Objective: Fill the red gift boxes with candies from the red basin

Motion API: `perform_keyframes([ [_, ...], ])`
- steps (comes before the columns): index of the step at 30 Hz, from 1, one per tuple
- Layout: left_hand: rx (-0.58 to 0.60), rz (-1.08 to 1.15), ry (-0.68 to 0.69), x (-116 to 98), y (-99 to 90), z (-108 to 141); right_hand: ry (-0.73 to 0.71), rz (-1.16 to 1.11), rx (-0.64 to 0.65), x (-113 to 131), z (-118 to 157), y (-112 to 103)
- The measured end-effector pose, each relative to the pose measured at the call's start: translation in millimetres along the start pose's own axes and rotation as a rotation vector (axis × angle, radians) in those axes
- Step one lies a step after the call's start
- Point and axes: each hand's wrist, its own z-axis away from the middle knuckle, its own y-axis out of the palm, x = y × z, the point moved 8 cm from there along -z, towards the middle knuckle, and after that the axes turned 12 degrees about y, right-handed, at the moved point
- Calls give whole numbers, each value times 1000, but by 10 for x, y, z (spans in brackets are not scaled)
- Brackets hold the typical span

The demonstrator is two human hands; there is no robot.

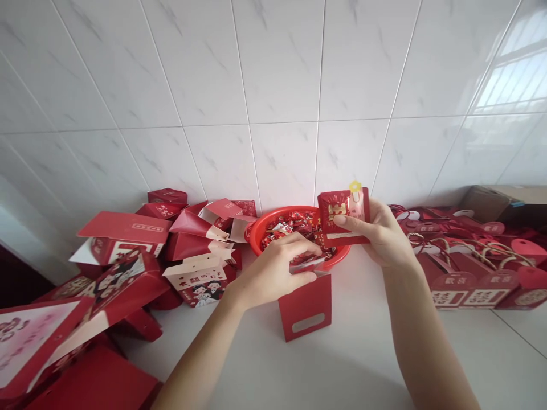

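Observation:
A small red paper gift box (306,310) stands upright on the white surface, with a pale label on its front. My left hand (280,265) is at its top edge, thumb on the near side and fingers curled over the far side. A pale edge shows between them; the box's inside is hidden. Above and to the right, my right hand (382,230) pinches a flat red packet (335,213) with gold print. A yellow flower-shaped clip (355,187) sits at its top edge. Behind the box is a red plastic basket (256,232) of wrapped candies (294,221).
On the left lies a pile of opened red boxes (128,228), several with printed cartoon couples. Rows of closed red boxes (465,279) with twine handles stand on the right, a brown cardboard box (491,202) behind them. A tiled wall (282,85) bounds the back.

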Motion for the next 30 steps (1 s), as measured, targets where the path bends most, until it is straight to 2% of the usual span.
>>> perform_keyframes([
  [5,212,-123,-107,50,-5,100,-27,26,8,21,21,-4],
  [7,259,-146,-123,54,-23,136,-45,39,22,29,25,-7],
  [11,201,-134,-148,105,-92,154,-31,58,45,3,15,-28],
  [18,138,-173,-277,290,-103,143,47,102,136,-48,29,13],
  [21,160,-167,-328,334,-93,168,60,191,232,-78,58,94],
  [25,177,-135,-322,323,-82,186,74,313,358,-162,79,232],
  [30,209,-81,-325,319,-48,192,142,352,421,-306,37,336],
])
